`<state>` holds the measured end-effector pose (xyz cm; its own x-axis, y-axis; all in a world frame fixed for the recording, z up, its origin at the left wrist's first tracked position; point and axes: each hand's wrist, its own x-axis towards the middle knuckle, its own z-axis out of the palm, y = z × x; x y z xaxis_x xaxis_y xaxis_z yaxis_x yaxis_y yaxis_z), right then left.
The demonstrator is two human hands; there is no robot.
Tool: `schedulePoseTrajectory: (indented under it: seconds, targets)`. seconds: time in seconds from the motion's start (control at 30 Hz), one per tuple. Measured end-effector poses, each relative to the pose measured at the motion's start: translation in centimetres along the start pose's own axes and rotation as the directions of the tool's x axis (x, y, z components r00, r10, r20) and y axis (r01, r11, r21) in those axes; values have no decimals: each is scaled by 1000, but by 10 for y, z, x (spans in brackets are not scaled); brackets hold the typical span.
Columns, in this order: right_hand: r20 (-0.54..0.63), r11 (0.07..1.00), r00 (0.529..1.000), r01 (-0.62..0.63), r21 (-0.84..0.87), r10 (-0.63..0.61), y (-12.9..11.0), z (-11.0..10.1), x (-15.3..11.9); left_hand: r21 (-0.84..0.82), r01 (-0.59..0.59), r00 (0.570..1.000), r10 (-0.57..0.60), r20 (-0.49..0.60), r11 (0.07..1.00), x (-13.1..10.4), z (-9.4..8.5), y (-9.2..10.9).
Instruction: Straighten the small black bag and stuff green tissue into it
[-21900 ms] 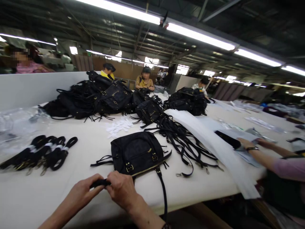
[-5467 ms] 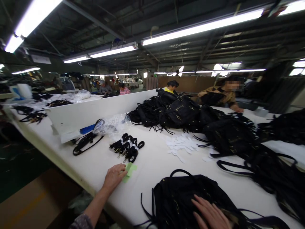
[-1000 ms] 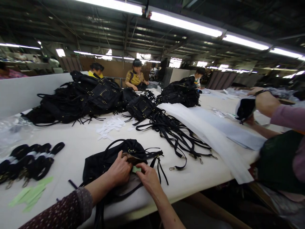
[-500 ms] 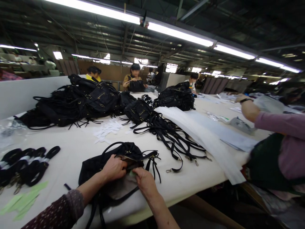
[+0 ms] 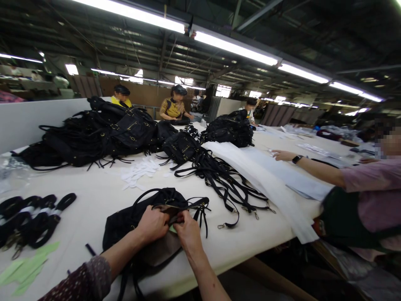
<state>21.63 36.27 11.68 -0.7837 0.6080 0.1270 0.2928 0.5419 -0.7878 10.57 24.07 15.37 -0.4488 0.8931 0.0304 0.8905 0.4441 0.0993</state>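
A black handbag [image 5: 120, 223] lies on the table in front of me, its mouth open and its grey-brown lining [image 5: 163, 251] showing. My left hand [image 5: 153, 225] is closed on the edge of the opening, fingertips hidden inside. Facing it, my right hand [image 5: 189, 234] has its fingers pinched together at the mouth. A small pale-green slip [image 5: 172, 228] shows at the right thumb, partly covered by the hand and lining. Black tassels [image 5: 203, 215] hang beside the right hand.
Black bags are heaped [image 5: 103, 133] behind, with a second pile [image 5: 230, 129] farther right. Loose straps with clips [image 5: 225, 184], white slips [image 5: 140, 173], bundled straps [image 5: 34, 217] and green slips [image 5: 29, 267] lie around. A co-worker's arm [image 5: 319, 167] reaches in from the right.
My right hand has shifted slightly up and in at the bag's mouth, and the lining has folded differently. The co-worker on the right has stretched an arm over the table.
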Motion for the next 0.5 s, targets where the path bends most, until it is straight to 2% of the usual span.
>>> schedulePoseTrajectory:
  seconds: [0.13,0.2,0.5]
  targets:
    - [-22,994,999,-28,104,31,1,5,-7,2,-11,1000,11,-5,1000,-3,2,1]
    - [1,996,1000,-22,90,22,2,4,-10,-1,-18,1000,18,-4,1000,-3,3,0]
    - [113,973,970,222,-68,-214,16,-1,-28,-13,-37,999,37,-13,999,-6,7,-1]
